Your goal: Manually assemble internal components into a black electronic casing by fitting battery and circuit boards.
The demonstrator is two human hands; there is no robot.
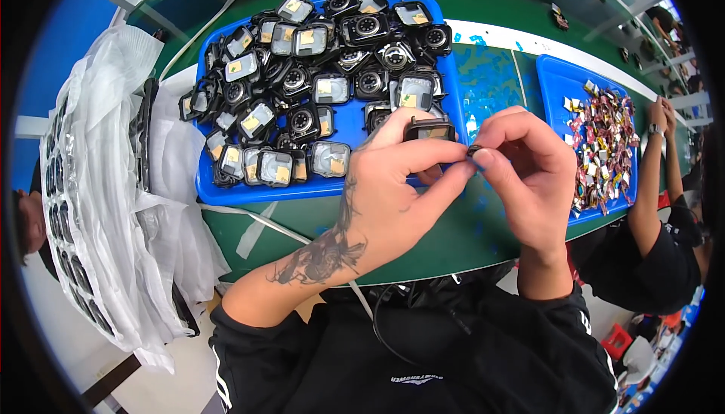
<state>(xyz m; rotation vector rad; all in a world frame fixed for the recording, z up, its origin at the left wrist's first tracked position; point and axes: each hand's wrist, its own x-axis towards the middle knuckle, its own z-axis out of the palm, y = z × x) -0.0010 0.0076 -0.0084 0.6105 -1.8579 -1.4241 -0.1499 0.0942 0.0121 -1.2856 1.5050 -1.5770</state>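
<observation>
My left hand (pixel 400 161), with a tattooed forearm, is curled around a dark square smartwatch case (pixel 432 131). Its thumb and index fingertips reach toward a small dark part (pixel 473 151) at the right of the case. Pinched around that part are the thumb and forefinger of my right hand (pixel 532 176). Whether the part is joined to the case is hidden by the fingers. Just behind my left hand stands a blue tray (pixel 343 185) heaped with several smartwatch cases (pixel 303 122), some showing round sensor backs, others pale faces with yellowish stickers.
On the right, a second blue tray (pixel 555 97) holds a pile of small reddish and silvery components (pixel 604 142). Blue film scraps (pixel 491 85) lie on the green table (pixel 302 221) between the trays. Stacked trays in white wrapping (pixel 113 187) stand at left. Another person's arms (pixel 655 165) are at far right.
</observation>
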